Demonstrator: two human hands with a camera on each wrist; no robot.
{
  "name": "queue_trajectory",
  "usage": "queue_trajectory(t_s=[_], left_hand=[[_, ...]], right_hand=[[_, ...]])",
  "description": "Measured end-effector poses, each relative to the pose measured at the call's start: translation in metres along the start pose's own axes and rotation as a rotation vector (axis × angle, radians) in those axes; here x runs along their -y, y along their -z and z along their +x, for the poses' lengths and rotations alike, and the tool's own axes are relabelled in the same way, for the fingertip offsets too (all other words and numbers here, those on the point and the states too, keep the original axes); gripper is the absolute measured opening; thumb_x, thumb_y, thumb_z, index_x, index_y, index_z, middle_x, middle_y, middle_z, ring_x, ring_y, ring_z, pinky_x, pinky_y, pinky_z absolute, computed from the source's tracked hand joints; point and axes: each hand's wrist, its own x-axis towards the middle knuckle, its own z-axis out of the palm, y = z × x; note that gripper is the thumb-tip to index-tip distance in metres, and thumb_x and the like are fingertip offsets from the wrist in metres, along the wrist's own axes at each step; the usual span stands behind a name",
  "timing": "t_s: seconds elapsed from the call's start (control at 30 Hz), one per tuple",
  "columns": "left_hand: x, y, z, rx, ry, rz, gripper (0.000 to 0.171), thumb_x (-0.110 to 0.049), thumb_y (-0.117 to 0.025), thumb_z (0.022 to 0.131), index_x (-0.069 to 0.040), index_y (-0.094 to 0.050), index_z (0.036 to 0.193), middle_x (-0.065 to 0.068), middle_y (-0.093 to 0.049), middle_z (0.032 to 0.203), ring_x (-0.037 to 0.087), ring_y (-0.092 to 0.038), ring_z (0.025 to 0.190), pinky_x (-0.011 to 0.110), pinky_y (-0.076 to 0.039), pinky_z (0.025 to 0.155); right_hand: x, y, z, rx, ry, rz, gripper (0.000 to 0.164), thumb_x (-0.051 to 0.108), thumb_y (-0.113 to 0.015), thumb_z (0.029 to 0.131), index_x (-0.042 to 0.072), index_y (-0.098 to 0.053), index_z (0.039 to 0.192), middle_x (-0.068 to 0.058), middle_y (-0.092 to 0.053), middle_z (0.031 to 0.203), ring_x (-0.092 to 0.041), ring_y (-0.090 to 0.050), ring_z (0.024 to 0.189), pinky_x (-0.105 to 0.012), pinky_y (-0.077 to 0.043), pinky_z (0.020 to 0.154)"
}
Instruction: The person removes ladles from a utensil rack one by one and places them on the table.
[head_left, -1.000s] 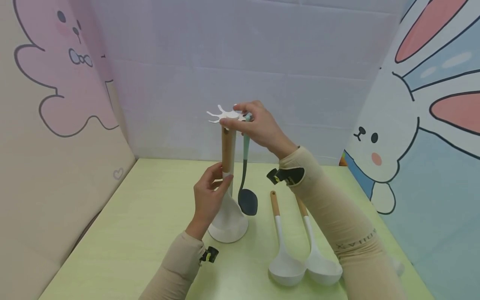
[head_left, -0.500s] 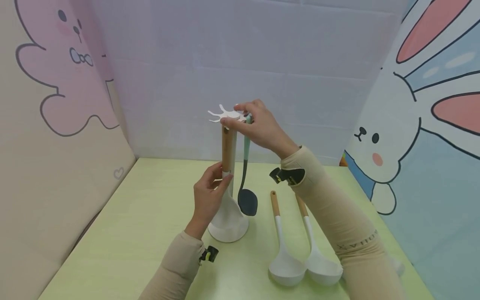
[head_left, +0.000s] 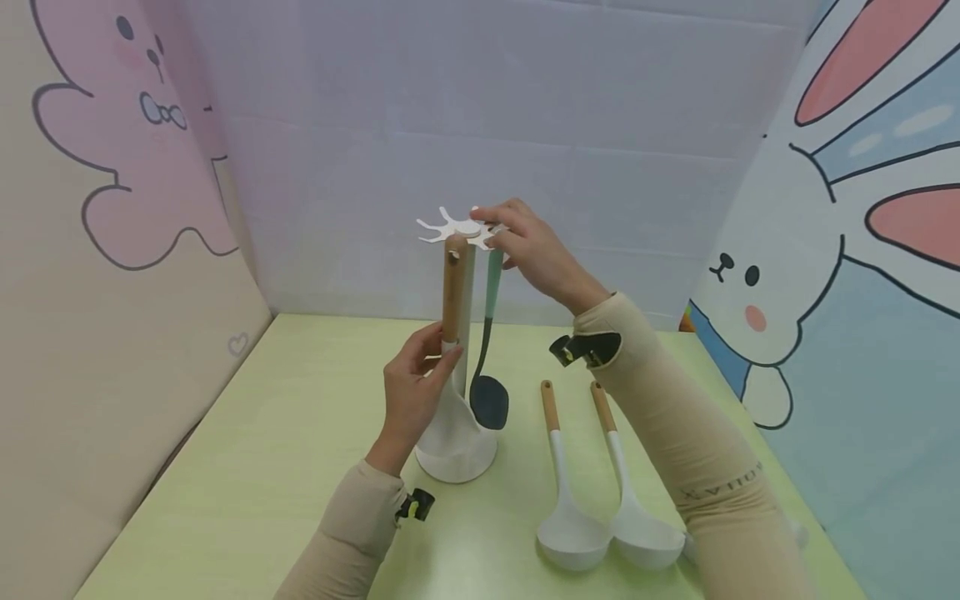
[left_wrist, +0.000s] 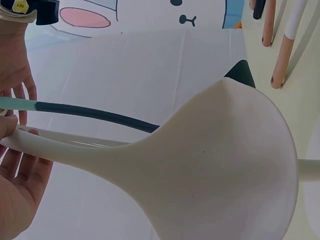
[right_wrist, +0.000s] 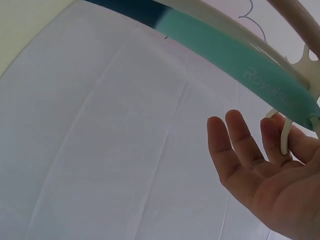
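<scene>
A white utensil stand (head_left: 467, 458) with a ring of curved hooks on top rises from a round base. My left hand (head_left: 412, 392) grips a white ladle (left_wrist: 220, 160) by its neck, just below the wooden handle. The ladle stands upright before the post, handle up, with its hole showing just under the hooks. At the stand's top, my right hand (head_left: 536, 250) pinches a hook between thumb and finger, its other fingers loosely bent in the right wrist view. Close by hangs a dark utensil with a teal handle and rounded head (head_left: 490, 402); the hand partly covers its upper end.
Two white ladles with wooden handles, a left one (head_left: 572, 537) and a right one (head_left: 648, 537), lie on the green table (head_left: 300, 467). Another white thing is mostly behind the right sleeve (head_left: 697, 442). A pale cloth backdrop (head_left: 337, 192) stands behind.
The right thumb has moved right, off the ladle handle's top. The handle's end now shows in front of the hooks, slightly higher. The teal-handled utensil has shifted slightly left.
</scene>
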Motion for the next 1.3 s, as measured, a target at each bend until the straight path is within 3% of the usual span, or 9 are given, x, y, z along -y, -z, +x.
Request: queue_trajectory(t_s=[0.23,0.43,0.67,1.03,1.3], left_hand=[[-0.004,-0.001,0.003,0.002,-0.008,0.005,0.035,0.004,-0.073,0.086,0.006,-0.064,0.12,0.02,-0.07,0.095,0.023,-0.066,0.085,0.023,-0.055,0.076],[-0.007,-0.002,0.007,0.017,0.009,0.005,0.036,0.005,-0.073,0.086,0.007,-0.063,0.12,0.022,-0.07,0.098,0.03,-0.067,0.085,0.021,-0.054,0.076],[-0.01,0.0,0.006,0.026,0.024,0.008,0.036,0.002,-0.073,0.086,0.005,-0.064,0.121,0.021,-0.071,0.1,0.032,-0.068,0.085,0.021,-0.054,0.077],[-0.017,0.005,0.002,0.017,-0.002,-0.036,0.036,0.006,-0.074,0.084,0.006,-0.065,0.119,0.021,-0.07,0.094,0.01,-0.066,0.083,0.022,-0.056,0.077],[-0.023,0.017,-0.002,-0.007,-0.04,-0.021,0.036,0.009,-0.073,0.083,0.006,-0.065,0.118,0.021,-0.07,0.094,0.006,-0.065,0.082,0.021,-0.055,0.075]], right_hand=[[-0.005,-0.001,-0.003,-0.011,0.016,0.049,0.048,0.015,-0.047,0.098,0.008,-0.051,0.145,-0.01,-0.044,0.137,-0.028,-0.052,0.114,-0.051,-0.049,0.088],[-0.006,-0.002,-0.003,-0.018,0.015,0.048,0.048,0.015,-0.046,0.098,0.008,-0.051,0.145,-0.01,-0.045,0.138,-0.028,-0.053,0.114,-0.047,-0.049,0.086],[-0.007,-0.002,-0.003,-0.024,0.023,0.043,0.048,0.015,-0.045,0.098,0.007,-0.051,0.145,-0.011,-0.045,0.138,-0.03,-0.055,0.113,-0.055,-0.048,0.089],[-0.006,0.001,-0.004,-0.037,0.025,0.044,0.048,0.014,-0.046,0.098,0.007,-0.051,0.145,-0.011,-0.046,0.137,-0.031,-0.057,0.109,-0.053,-0.049,0.088],[-0.006,0.0,-0.004,-0.03,0.006,0.04,0.048,0.014,-0.046,0.099,0.009,-0.051,0.146,-0.009,-0.046,0.136,-0.026,-0.059,0.106,-0.042,-0.05,0.083]])
